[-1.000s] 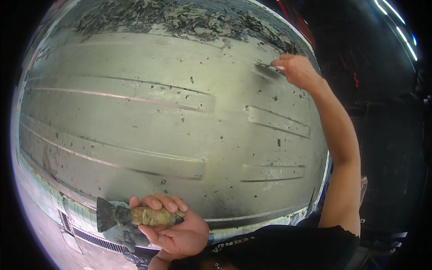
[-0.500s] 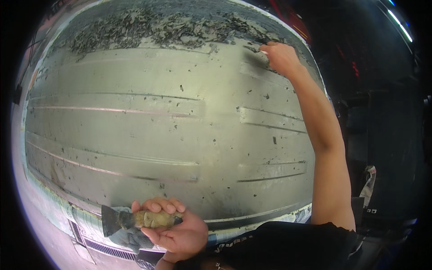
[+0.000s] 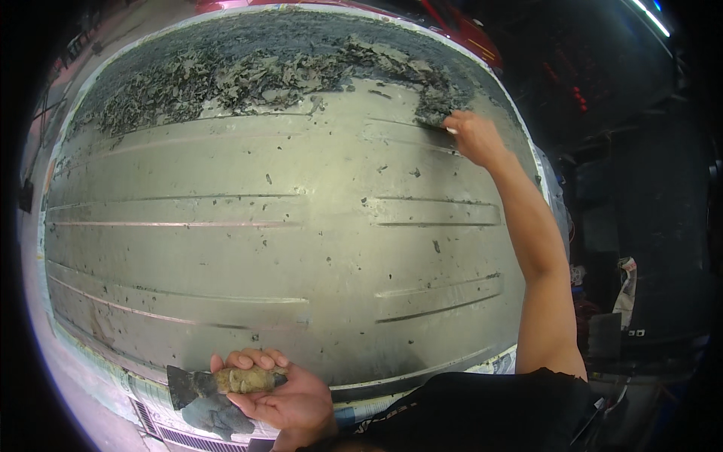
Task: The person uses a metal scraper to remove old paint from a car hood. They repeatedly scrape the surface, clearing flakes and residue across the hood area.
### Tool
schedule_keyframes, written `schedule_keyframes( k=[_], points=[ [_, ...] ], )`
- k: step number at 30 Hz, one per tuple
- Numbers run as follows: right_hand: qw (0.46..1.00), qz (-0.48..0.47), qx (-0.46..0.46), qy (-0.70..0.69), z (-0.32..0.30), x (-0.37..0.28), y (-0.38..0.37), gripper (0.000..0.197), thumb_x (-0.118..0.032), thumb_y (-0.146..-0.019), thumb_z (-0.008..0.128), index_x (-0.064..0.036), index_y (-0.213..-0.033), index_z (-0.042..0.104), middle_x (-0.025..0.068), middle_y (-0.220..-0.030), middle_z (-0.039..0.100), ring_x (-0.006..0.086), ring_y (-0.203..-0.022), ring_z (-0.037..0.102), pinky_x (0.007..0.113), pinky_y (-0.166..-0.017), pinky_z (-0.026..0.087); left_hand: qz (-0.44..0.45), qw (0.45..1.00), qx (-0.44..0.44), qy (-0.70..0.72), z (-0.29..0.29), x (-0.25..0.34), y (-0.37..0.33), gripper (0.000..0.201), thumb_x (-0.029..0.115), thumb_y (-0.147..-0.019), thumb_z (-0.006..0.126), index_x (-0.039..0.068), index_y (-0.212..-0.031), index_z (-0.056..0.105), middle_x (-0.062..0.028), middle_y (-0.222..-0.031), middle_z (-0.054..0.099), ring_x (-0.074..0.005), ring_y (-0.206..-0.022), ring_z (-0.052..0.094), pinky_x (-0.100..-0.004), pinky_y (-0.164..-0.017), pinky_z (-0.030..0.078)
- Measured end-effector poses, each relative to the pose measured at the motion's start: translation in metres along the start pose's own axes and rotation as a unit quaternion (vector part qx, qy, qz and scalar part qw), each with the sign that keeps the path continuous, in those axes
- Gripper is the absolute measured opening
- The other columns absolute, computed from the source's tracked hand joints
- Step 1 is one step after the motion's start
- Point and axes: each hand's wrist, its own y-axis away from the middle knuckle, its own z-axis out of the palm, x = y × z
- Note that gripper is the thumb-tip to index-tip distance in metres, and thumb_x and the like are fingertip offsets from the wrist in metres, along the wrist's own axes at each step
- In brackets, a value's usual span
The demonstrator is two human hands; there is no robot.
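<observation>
A broad metal panel (image 3: 331,256) with pressed grooves lies before me, its far part covered by dark, wrinkled flakes of loosened coating (image 3: 279,79). My right hand (image 3: 476,139) is closed at the far right of the panel, beside a clump of those flakes. A small white bit of what it grips shows at the fingers; the rest is hidden. Near the front edge, my left hand (image 3: 282,392) is palm up, its fingers curled round the worn, yellowish handle of a scraper (image 3: 252,379). The scraper's dark, wide blade points left, above a grey cloth or glove (image 3: 218,416).
Paper and tape masking (image 3: 96,354) runs along the panel's rim. Small dark crumbs are scattered over the bare metal. A red car body (image 3: 459,34) stands beyond the far right edge. A floor grate (image 3: 196,439) shows at lower left, and dark equipment stands at right.
The view has shifted, showing more of the panel's far end. My right hand has come nearer and slightly right over the panel, with flakes bunched at it. My left hand still holds the scraper.
</observation>
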Motion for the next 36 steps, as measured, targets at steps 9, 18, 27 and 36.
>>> schedule_keyframes(
  k=[9, 18, 27, 36],
  points=[
    [0.992, 0.037, 0.102, 0.071, 0.006, 0.026, -0.085, 0.026, -0.007, -0.088, 0.066, -0.0143, -0.113, 0.070, 0.0066, -0.106, 0.069, 0.0309, -0.104, 0.067, 0.044, -0.085, 0.057, 0.057, 0.997, -0.041, -0.034, -0.008, -0.004, -0.005, 0.053, 0.046, -0.110, 0.033, 0.006, -0.145, 0.034, -0.0065, -0.101, 0.051, -0.0164, -0.081, 0.052, -0.0311, -0.071, 0.048],
    [0.995, -0.002, 0.093, -0.020, -0.040, 0.043, -0.034, 0.016, -0.013, -0.089, 0.070, -0.0123, -0.104, 0.068, 0.0109, -0.099, 0.067, 0.0361, -0.096, 0.066, 0.048, -0.080, 0.053, 0.038, 0.998, -0.051, -0.005, -0.005, -0.002, 0.001, 0.054, 0.047, -0.109, 0.037, 0.006, -0.144, 0.035, -0.0067, -0.103, 0.052, -0.0162, -0.082, 0.053, -0.0313, -0.072, 0.048],
    [0.996, 0.002, -0.027, -0.080, -0.002, 0.051, 0.048, 0.018, -0.001, -0.086, 0.063, -0.0082, -0.101, 0.069, 0.0126, -0.099, 0.067, 0.0359, -0.100, 0.065, 0.046, -0.084, 0.053, 0.029, 0.999, -0.038, -0.023, -0.006, -0.005, 0.002, 0.055, 0.047, -0.110, 0.032, 0.005, -0.145, 0.035, -0.0071, -0.103, 0.051, -0.0161, -0.082, 0.052, -0.0309, -0.071, 0.047],
    [0.994, 0.008, 0.109, -0.004, 0.044, 0.099, -0.018, 0.016, 0.000, -0.089, 0.062, -0.0092, -0.102, 0.068, 0.0104, -0.099, 0.066, 0.0331, -0.105, 0.063, 0.045, -0.088, 0.053, 0.072, 0.994, -0.078, -0.021, -0.006, -0.012, -0.001, 0.046, 0.039, -0.111, 0.032, 0.005, -0.141, 0.043, -0.0049, -0.102, 0.052, -0.0159, -0.082, 0.049, -0.0304, -0.073, 0.045]
  ],
)
